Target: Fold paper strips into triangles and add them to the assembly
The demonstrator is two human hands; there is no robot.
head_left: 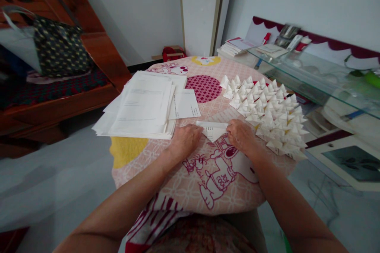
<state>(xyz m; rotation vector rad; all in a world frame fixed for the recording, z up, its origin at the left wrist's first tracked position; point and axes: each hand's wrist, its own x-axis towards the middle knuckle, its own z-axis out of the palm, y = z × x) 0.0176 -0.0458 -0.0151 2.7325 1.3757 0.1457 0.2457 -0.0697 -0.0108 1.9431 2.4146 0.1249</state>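
A small white paper piece (213,130), folded into a downward-pointing triangle, lies on the pink cartoon-print cloth (190,189) that covers the round table. My left hand (185,139) presses its left end with curled fingers. My right hand (242,135) pinches its right end. To the right, touching my right hand's far side, lies a spread of several folded white paper triangles (267,112). To the left of my left hand sits a stack of white printed sheets (142,106).
A glass shelf unit (320,77) with booklets and small items stands at the right. At the left a wooden bench (59,99) holds a dark dotted bag (57,49). A red object (171,52) lies on the floor by the far wall.
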